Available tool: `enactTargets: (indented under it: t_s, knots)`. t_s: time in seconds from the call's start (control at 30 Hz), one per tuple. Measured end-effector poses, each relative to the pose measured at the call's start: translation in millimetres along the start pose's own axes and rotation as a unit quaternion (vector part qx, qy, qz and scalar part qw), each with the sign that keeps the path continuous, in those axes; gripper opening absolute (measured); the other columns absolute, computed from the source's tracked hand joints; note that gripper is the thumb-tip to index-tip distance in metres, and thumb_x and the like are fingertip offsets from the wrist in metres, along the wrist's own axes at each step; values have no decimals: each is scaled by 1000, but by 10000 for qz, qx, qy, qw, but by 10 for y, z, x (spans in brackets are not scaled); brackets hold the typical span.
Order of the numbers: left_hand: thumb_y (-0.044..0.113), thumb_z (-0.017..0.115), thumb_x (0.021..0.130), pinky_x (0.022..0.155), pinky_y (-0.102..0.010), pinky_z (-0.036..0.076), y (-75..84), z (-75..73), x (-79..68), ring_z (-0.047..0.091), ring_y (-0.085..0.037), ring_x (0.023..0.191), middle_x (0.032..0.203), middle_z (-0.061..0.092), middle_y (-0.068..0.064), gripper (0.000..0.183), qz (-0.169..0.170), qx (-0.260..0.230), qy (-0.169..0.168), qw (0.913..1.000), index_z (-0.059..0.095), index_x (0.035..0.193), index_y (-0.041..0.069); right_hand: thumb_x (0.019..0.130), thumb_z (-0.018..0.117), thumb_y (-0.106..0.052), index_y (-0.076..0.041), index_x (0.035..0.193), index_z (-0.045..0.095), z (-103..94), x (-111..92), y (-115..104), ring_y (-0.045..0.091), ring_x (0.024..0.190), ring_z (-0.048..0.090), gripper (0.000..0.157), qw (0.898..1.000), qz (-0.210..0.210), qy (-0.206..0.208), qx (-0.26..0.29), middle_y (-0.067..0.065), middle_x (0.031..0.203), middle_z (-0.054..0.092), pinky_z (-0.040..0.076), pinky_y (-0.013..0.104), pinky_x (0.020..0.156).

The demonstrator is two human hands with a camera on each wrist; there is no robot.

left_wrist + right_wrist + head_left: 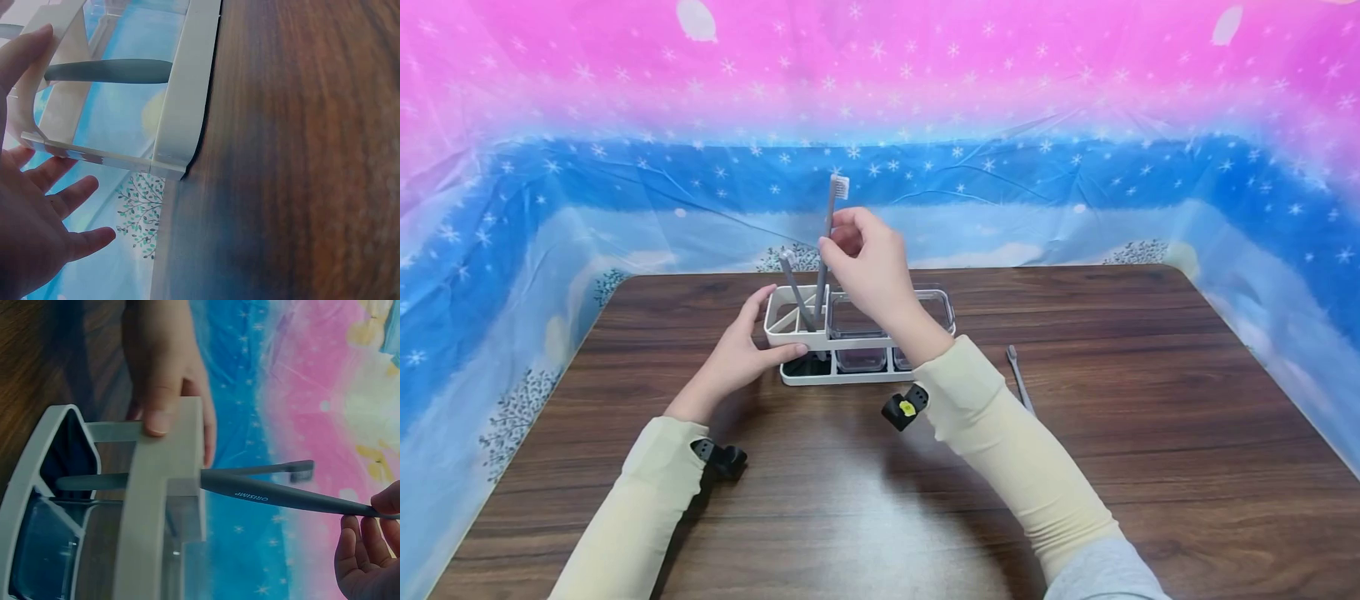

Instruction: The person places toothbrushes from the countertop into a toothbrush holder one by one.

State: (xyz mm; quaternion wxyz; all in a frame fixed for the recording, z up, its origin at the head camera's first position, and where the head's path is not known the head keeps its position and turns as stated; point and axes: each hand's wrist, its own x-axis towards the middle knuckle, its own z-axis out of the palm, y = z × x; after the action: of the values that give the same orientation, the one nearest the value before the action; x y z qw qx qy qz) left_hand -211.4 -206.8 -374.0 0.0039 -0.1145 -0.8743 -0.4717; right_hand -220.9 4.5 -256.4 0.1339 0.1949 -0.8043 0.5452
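Note:
A white toothbrush holder point(857, 343) with two tiers stands on the table. My left hand point(737, 346) holds its left end, thumb on the front of the upper rim and fingers round the side and back. Above it, my right hand point(877, 271) pinches a grey toothbrush point(269, 492) near the upper part of its handle. That toothbrush is upright, bristles up, its lower end inside a divided slot at the holder's left. Beside it, a second grey toothbrush point(797, 289) leans in the holder. Part of the holder's right side is hidden behind my right wrist.
Another grey toothbrush point(1017, 373) lies on the brown wooden table point(820, 500), right of the holder, partly hidden by my right sleeve. Clear cups point(861, 359) sit in the holder. A pink and blue patterned cloth point(1045, 167) hangs round the table.

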Motion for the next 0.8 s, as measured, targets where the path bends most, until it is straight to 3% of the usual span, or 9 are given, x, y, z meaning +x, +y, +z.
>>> enactTargets:
  t_s: [0.8]
  knots:
    - [32,79,81,104,-58,32,-21,1,7,37,-34,132,143,39,-17,97,108,-219,-11,9997,16,154,18,92,60,-10,-1,111,62,269,-122,324,18,79,59,21,9975,188,-528,-427,8,88,65,47,21,70]
